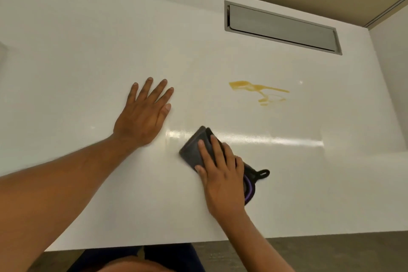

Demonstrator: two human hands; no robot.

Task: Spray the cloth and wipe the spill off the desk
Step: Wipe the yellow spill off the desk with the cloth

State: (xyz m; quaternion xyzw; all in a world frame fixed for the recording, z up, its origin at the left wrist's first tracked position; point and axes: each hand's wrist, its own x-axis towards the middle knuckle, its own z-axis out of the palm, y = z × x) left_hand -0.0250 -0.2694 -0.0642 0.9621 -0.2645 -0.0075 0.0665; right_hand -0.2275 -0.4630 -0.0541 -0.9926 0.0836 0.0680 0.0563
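A folded dark grey cloth [194,150] lies on the white desk [88,51], and my right hand [220,174] presses flat on its near right part. A yellow-orange spill [258,90] streaks the desk beyond the cloth, up and to the right, apart from it. My left hand [143,115] rests flat on the desk, fingers spread, left of the cloth and holding nothing. No spray bottle is in view.
A grey metal cable hatch [282,26] is set into the desk at the back right. A black object with a purple ring and a loop [254,181] lies just right of my right hand. The desk's near edge [154,246] runs along the bottom.
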